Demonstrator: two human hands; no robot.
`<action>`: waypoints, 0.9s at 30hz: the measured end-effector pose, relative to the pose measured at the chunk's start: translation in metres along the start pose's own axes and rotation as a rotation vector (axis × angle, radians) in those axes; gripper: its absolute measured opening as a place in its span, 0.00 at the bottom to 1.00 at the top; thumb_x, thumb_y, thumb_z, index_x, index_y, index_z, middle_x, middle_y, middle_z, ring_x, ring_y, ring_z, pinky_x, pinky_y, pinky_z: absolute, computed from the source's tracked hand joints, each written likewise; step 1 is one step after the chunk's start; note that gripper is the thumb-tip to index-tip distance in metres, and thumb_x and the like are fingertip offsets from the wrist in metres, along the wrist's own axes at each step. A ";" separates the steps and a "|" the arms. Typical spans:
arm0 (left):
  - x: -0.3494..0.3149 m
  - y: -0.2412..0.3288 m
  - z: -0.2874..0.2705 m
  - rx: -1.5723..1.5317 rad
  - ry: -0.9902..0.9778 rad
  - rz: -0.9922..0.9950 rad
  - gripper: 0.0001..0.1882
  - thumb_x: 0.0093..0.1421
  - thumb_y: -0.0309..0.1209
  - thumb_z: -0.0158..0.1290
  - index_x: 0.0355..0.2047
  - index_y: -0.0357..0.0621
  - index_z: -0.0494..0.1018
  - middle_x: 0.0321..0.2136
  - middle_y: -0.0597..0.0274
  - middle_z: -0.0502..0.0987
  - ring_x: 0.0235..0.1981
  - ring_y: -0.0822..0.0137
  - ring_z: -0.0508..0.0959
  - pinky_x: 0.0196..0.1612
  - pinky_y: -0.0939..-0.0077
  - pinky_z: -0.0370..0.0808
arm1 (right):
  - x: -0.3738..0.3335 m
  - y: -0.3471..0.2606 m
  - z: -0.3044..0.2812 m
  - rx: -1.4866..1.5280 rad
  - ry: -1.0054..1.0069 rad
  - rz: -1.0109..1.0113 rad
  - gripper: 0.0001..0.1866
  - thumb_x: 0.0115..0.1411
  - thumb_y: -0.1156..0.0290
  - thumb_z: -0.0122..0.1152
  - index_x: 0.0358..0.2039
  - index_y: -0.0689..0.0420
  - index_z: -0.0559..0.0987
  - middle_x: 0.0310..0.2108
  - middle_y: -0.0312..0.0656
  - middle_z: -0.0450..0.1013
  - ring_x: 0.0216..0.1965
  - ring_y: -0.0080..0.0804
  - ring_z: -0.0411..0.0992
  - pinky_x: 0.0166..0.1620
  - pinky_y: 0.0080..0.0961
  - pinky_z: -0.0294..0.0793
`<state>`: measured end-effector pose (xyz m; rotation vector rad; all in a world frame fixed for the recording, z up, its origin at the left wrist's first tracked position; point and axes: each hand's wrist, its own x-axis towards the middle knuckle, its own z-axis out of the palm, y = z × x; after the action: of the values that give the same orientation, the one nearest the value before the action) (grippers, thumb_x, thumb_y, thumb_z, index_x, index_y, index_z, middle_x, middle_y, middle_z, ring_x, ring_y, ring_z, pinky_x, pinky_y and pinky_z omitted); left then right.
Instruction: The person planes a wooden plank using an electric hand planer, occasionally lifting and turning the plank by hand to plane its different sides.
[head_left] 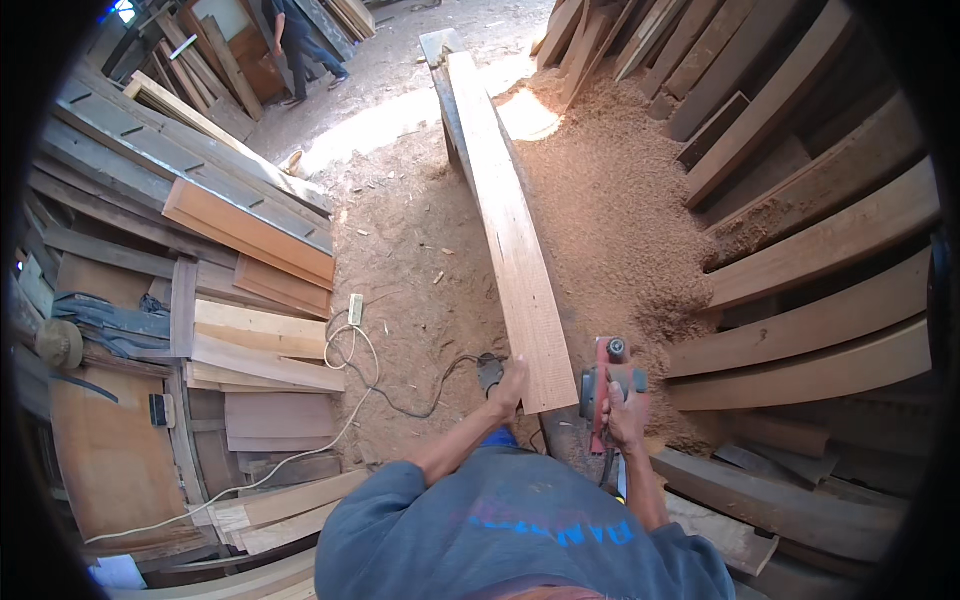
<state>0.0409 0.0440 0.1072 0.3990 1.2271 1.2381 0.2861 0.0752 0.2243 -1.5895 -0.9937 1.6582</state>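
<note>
A long pale plank [512, 235] lies lengthwise on a narrow bench [438, 48], running away from me. My left hand [513, 384] is closed on the plank's left edge at its near end. Just right of that end, my right hand [627, 415] is wrapped round the handle of a red and grey electric hand planer [603, 378]. The planer is beside the plank, apart from its top face. Its dark cord hangs down toward my body. How my left fingers sit under the plank is hidden.
Wood shavings [610, 210] cover the ground right of the bench. Boards [800, 365] lean along the right side, and stacked boards [260, 235] fill the left. An extension socket [356, 309] with looped cables lies on the ground at left. Another person [298, 50] stands far left.
</note>
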 end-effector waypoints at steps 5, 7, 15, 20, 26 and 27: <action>-0.022 -0.003 -0.010 1.496 -0.217 -0.088 0.27 0.70 0.45 0.44 0.58 0.37 0.72 0.51 0.41 0.79 0.57 0.47 0.77 0.65 0.57 0.66 | -0.001 -0.004 -0.006 -0.012 -0.116 -0.094 0.30 0.73 0.57 0.52 0.68 0.56 0.56 0.21 0.29 0.66 0.17 0.17 0.64 0.19 0.18 0.64; -0.051 0.021 -0.009 1.345 -0.399 -0.107 0.20 0.67 0.36 0.47 0.55 0.42 0.75 0.46 0.41 0.81 0.54 0.43 0.78 0.63 0.56 0.68 | -0.003 -0.011 0.010 -0.022 -0.140 -0.084 0.28 0.73 0.58 0.51 0.67 0.57 0.58 0.21 0.29 0.67 0.18 0.16 0.65 0.20 0.17 0.66; -0.087 -0.035 -0.003 0.349 -1.021 -0.595 0.17 0.61 0.34 0.57 0.48 0.40 0.79 0.42 0.62 0.83 0.45 0.68 0.79 0.48 0.67 0.77 | 0.019 -0.008 0.089 -0.034 -0.299 -0.087 0.19 0.73 0.51 0.51 0.45 0.56 0.73 0.21 0.30 0.67 0.20 0.19 0.68 0.24 0.20 0.69; -0.062 -0.061 -0.058 0.640 -0.913 -0.270 0.14 0.59 0.37 0.60 0.36 0.41 0.73 0.32 0.66 0.75 0.36 0.73 0.72 0.37 0.70 0.71 | 0.123 -0.004 0.140 -0.243 -0.336 -0.231 0.25 0.70 0.52 0.54 0.49 0.64 0.75 0.23 0.39 0.72 0.24 0.25 0.71 0.26 0.29 0.70; 0.009 0.008 -0.050 0.365 -0.440 0.085 0.27 0.57 0.41 0.66 0.51 0.39 0.72 0.39 0.56 0.76 0.47 0.61 0.76 0.52 0.65 0.72 | 0.248 -0.153 0.257 -0.350 -0.260 -0.311 0.24 0.70 0.50 0.53 0.32 0.61 0.80 0.19 0.35 0.73 0.19 0.23 0.72 0.23 0.26 0.72; 0.023 0.017 -0.054 0.348 -0.427 0.067 0.27 0.57 0.41 0.66 0.51 0.39 0.72 0.39 0.56 0.76 0.47 0.61 0.76 0.52 0.65 0.72 | 0.270 -0.173 0.274 -0.365 -0.261 -0.305 0.25 0.70 0.49 0.53 0.33 0.61 0.81 0.20 0.36 0.74 0.20 0.23 0.73 0.24 0.26 0.73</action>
<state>-0.0172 0.0507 0.0893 0.9170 1.0589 0.9284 -0.0172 0.3681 0.2284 -1.3676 -1.6634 1.5562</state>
